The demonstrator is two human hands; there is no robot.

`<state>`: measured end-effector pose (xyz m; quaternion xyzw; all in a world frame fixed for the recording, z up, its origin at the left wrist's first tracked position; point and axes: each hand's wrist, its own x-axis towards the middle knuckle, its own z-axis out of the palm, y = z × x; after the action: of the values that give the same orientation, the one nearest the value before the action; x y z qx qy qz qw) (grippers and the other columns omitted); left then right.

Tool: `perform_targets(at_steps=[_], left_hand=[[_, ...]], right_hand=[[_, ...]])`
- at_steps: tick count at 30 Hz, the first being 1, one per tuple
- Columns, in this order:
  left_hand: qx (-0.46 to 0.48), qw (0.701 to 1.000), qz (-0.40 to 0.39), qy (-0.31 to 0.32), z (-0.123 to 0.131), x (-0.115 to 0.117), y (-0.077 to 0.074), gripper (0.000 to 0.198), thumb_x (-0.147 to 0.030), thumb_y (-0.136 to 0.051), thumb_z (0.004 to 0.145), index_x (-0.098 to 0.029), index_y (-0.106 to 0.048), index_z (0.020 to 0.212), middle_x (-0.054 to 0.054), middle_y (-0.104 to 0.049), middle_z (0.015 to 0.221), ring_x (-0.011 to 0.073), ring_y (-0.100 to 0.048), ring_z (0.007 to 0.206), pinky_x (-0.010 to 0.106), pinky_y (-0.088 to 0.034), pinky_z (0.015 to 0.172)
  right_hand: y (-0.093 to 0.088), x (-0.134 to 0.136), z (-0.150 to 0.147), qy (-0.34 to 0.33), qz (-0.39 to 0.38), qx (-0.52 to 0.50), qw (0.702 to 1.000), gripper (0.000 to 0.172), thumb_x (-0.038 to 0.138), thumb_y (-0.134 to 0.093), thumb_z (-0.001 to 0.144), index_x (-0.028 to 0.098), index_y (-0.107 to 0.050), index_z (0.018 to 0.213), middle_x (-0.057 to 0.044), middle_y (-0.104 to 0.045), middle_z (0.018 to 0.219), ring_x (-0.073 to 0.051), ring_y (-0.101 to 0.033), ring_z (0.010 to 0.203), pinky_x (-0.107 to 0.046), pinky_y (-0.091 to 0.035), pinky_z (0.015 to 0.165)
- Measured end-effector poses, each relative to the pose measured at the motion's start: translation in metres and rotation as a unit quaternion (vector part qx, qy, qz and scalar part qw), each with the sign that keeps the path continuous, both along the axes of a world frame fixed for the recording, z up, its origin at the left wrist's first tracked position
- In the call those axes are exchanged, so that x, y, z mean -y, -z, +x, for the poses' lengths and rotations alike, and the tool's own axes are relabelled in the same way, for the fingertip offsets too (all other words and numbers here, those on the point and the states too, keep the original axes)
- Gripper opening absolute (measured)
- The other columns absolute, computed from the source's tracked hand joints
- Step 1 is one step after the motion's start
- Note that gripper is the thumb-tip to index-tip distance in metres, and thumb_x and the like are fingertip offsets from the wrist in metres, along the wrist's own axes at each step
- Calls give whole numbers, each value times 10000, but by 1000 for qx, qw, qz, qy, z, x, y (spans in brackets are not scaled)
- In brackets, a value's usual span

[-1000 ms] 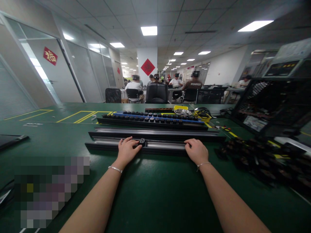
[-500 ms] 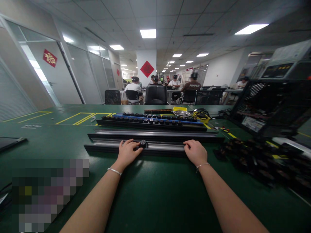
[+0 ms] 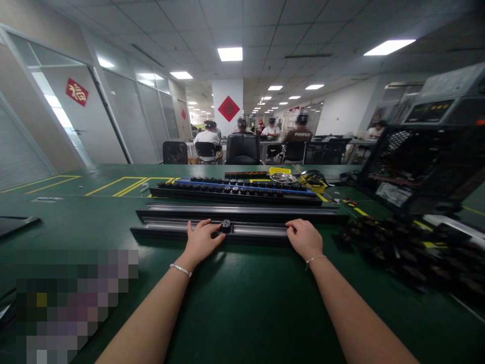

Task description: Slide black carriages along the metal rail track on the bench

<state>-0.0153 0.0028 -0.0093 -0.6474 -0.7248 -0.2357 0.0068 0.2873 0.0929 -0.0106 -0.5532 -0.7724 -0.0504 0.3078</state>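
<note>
Rail, long, black, silver channel, holds one black plug; left hand touches it, grip open; right hand flat, open.

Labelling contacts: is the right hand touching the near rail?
Touching. The head view shows the right hand resting on top of the near rail, overlapping its front edge with no gap.

Two hands: left hand and right hand, with one bracelet on each wrist. Two bare rails lie at 12 o'clock from them: near rail and far rail. One module sits on the near rail. Two filled rails lie beyond. One bowl at 1 o'clock. One pile of black parts at 3 o'clock, too blurred to count. Three red signs between 10 and 12 o'clock.
</note>
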Motion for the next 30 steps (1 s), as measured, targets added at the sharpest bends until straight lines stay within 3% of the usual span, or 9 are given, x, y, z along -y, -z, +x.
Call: perform_targets(at_steps=[7,30], left_hand=[[-8,1000,-5,7,4,0,1,369,-510,-498,788,-336,-620,1090,22,-627,1199,268,-405,1260,661,31,1053],[-70,997,-11,25,15,3,-1,420,-521,-447,814,-336,-565,1172,10,-596,1239,283,-319,1308,701,-23,1035]], right_hand=[[0,0,0,1,-4,0,1000,260,212,-433,793,232,-687,844,-3,-680,941,-168,-554,889,-287,-412,770],[-2,1,-1,-2,-14,-5,1000,263,210,-429,795,223,-685,853,-15,-674,942,-168,-553,891,-293,-414,756]])
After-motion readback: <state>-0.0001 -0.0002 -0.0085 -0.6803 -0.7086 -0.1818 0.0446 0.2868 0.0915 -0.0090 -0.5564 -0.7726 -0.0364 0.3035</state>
